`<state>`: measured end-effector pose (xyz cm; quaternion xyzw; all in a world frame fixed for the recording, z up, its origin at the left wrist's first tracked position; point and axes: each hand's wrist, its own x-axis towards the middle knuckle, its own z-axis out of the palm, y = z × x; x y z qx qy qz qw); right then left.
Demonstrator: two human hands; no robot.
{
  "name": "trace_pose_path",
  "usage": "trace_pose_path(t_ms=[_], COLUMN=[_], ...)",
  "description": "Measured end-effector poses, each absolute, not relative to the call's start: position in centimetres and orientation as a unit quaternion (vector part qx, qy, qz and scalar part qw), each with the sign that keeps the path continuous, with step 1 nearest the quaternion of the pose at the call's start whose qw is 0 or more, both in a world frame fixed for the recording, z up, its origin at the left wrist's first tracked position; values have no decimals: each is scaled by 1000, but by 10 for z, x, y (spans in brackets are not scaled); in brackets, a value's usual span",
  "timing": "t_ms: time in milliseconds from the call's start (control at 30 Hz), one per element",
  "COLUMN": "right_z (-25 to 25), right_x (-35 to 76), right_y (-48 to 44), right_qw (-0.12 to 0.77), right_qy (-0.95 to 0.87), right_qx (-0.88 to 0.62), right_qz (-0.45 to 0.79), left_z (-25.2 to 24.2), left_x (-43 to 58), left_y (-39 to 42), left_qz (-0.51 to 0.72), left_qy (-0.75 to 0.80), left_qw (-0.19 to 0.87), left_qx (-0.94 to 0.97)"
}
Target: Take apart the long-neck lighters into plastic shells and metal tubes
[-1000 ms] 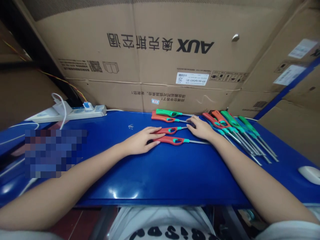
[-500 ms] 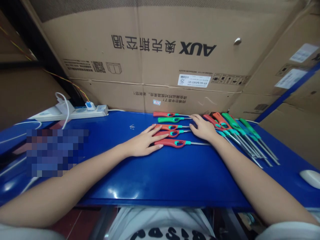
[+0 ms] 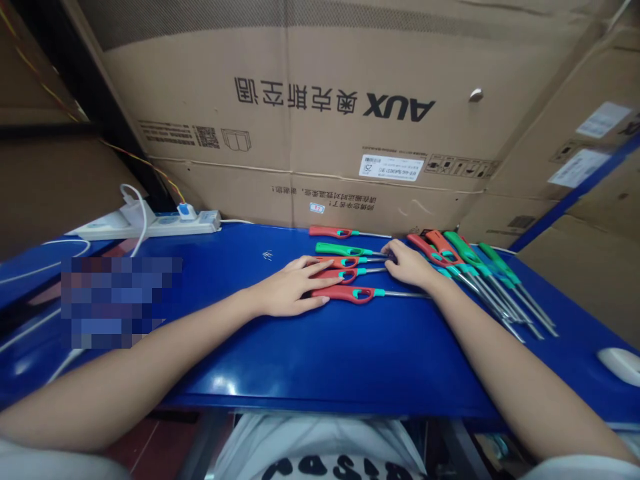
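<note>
My left hand [image 3: 287,291] lies flat and open on the blue table [image 3: 320,353], its fingertips resting on the handle ends of red long-nosed lighters [image 3: 350,293]. My right hand [image 3: 409,264] rests palm down with fingers spread over the metal nozzles of those lighters. A green lighter [image 3: 343,250] lies just behind them, and one red lighter [image 3: 330,232] lies apart at the back. A heap of several red and green lighters [image 3: 465,257] sits to the right of my right hand.
Large cardboard boxes [image 3: 320,120] wall off the back and right. A white power strip [image 3: 150,225] with plugs and cables sits at the back left. A white mouse [image 3: 623,365] lies at the right edge. A blurred patch covers part of the left table.
Both hands have pulled the loose lighters closer together into a row; the green one has come nearer to the red ones. The view has tilted slightly.
</note>
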<state>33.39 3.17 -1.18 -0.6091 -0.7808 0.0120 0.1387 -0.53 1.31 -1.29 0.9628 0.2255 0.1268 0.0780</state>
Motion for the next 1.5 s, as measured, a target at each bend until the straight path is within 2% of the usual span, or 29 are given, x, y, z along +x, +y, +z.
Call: trace_pose_path(t_ms=[300, 667, 933, 1100, 1167, 1233, 1300, 1400, 1500], right_z=[1, -19, -15, 17, 35, 51, 60, 52, 32], right_x=[326, 297, 302, 287, 271, 250, 230, 210, 203], right_y=[66, 114, 86, 54, 33, 10, -11, -29, -36], right_qw=[180, 223, 299, 401, 463, 460, 436, 415, 454], right_qy=[-784, -756, -734, -716, -716, -737, -764, -796, -796], right_qx=[-595, -613, -606, -570, -512, -465, -445, -421, -398], right_qz=[12, 55, 64, 37, 96, 170, 169, 127, 49], left_z=[-20, -13, -13, 6, 11, 13, 11, 7, 6], left_x=[-5, -5, -5, -2, -2, -2, -2, 2, 7], left_y=[15, 9, 6, -4, -6, -7, -9, -13, -19], left_qz=[136, 136, 143, 181, 178, 162, 150, 143, 139], left_qy=[195, 195, 193, 208, 238, 254, 257, 271, 286], left_qw=[123, 155, 152, 75, 72, 93, 112, 107, 111], left_qx=[964, 959, 959, 958, 952, 949, 948, 946, 941])
